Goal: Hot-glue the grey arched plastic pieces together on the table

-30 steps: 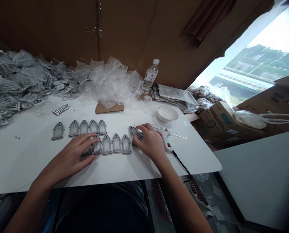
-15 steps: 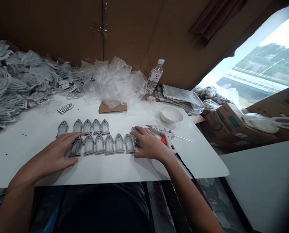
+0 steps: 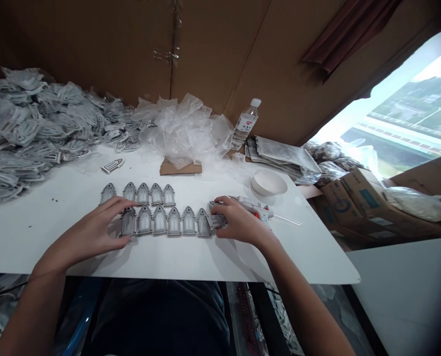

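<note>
Two rows of grey arch-shaped window pieces lie on the white table point(image 3: 168, 262); the front row point(image 3: 167, 221) runs between my hands and the back row point(image 3: 142, 194) sits behind it. My left hand point(image 3: 94, 230) rests flat with fingers spread at the front row's left end, touching the leftmost piece. My right hand point(image 3: 237, 222) has its fingers curled over another grey arch piece point(image 3: 216, 221) at the row's right end. A white hot glue gun point(image 3: 255, 210) lies just behind my right hand.
A big heap of bagged grey pieces point(image 3: 27, 133) fills the back left. Crumpled clear plastic point(image 3: 185, 131), a cardboard scrap point(image 3: 179, 168), a water bottle point(image 3: 245, 123), a white bowl point(image 3: 268, 182) and stacked bags stand at the back. Cardboard boxes point(image 3: 357, 200) sit to the right.
My left hand slid left along the front row to its end. My right hand brought its piece down against the row's right end. The view shifted slightly.
</note>
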`<action>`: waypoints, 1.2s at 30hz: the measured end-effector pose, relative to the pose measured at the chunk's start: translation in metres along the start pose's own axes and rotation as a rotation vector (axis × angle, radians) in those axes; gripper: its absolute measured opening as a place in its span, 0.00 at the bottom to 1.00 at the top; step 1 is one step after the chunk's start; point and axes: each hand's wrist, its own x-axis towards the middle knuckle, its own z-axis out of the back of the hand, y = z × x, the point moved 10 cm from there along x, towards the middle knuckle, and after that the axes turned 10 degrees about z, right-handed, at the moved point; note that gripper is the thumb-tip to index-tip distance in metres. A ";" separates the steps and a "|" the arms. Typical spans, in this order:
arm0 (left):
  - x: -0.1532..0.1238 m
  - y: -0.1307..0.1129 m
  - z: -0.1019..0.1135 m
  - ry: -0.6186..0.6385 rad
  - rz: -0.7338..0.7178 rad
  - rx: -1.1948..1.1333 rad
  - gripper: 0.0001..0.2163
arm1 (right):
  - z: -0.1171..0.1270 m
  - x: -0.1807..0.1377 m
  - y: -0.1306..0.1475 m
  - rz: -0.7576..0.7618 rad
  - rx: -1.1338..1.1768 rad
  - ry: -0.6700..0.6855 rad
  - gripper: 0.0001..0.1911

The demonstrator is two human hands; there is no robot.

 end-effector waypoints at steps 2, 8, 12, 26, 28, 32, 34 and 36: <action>0.001 -0.013 -0.002 0.000 -0.022 -0.013 0.31 | 0.006 -0.002 0.005 0.012 0.009 -0.025 0.18; 0.011 -0.043 -0.022 0.027 -0.055 0.014 0.29 | 0.002 0.002 0.036 0.101 0.053 0.007 0.19; 0.012 -0.048 -0.025 0.014 -0.052 0.034 0.27 | -0.013 0.008 0.040 0.083 0.047 0.050 0.21; 0.015 -0.040 -0.017 0.053 0.024 0.029 0.18 | -0.020 0.028 0.037 0.093 0.082 0.043 0.35; 0.015 -0.030 -0.009 0.019 0.034 0.021 0.19 | -0.021 0.028 0.035 0.096 0.085 0.033 0.37; 0.021 0.004 0.027 -0.147 0.096 0.085 0.21 | -0.020 0.029 0.030 0.095 0.096 0.026 0.36; 0.028 0.024 0.044 -0.198 0.171 0.130 0.23 | -0.016 0.030 0.030 0.100 0.105 0.025 0.35; 0.037 0.041 0.051 -0.169 0.228 0.141 0.25 | -0.013 0.032 0.035 0.121 0.114 0.027 0.34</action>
